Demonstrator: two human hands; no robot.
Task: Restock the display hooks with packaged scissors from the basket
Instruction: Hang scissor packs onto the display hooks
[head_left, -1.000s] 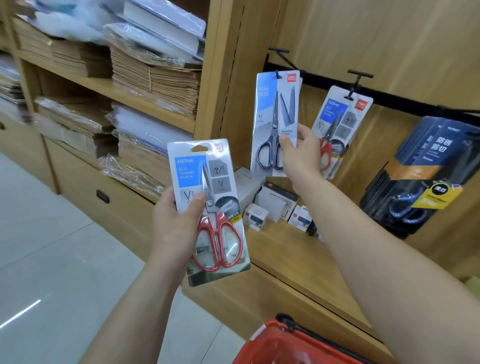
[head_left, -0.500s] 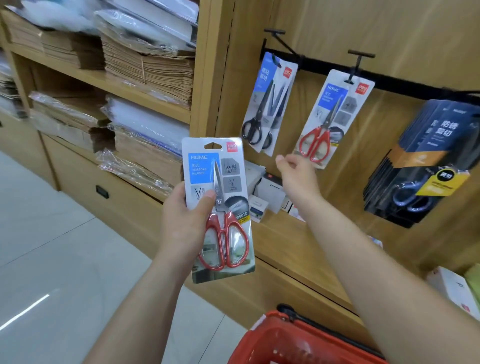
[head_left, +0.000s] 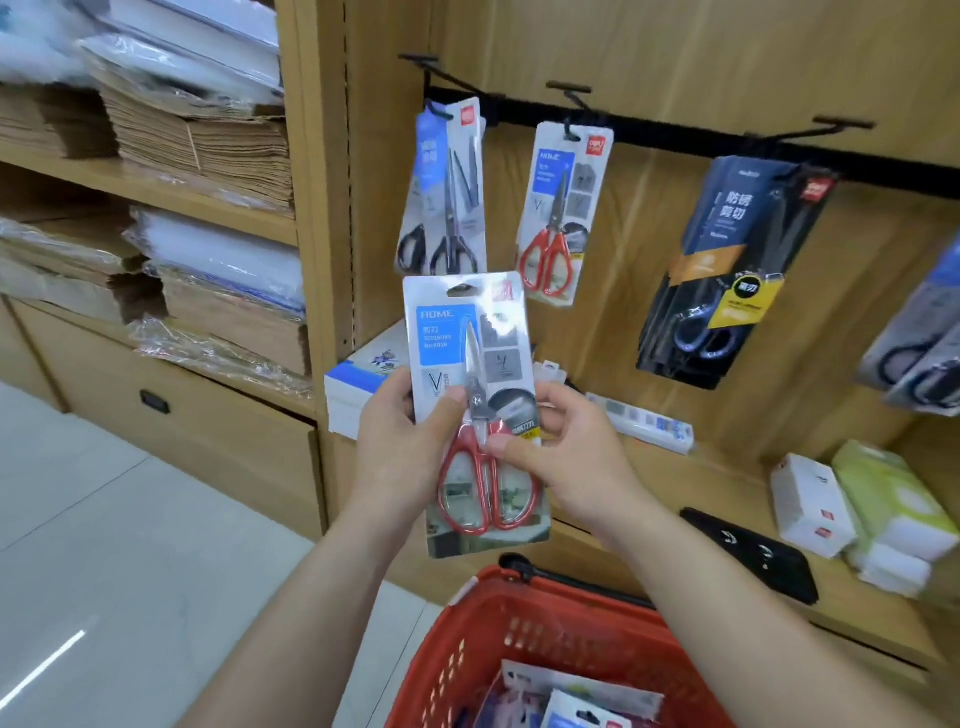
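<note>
Red-handled scissors pack (head_left: 467, 364) held upright before the display wall, just above the basket (head_left: 483, 639). Gripped by left hand (head_left: 400, 452) at the left edge, thumb on front. Pinched by right hand (head_left: 571, 457) at the right edge, probably to steady and aim the hang hole at the hook (head_left: 569, 93) carrying the matching pack (head_left: 556, 218). Glossy clear blister, blue label, silver blades, slot on top.

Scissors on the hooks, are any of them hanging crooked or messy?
Yes, a little. The black-handled scissors packs on the left hook hang slanted and fanned apart instead of lined up. The red-handled pack beside them hangs neater. Nothing looks torn or spilled.
</note>
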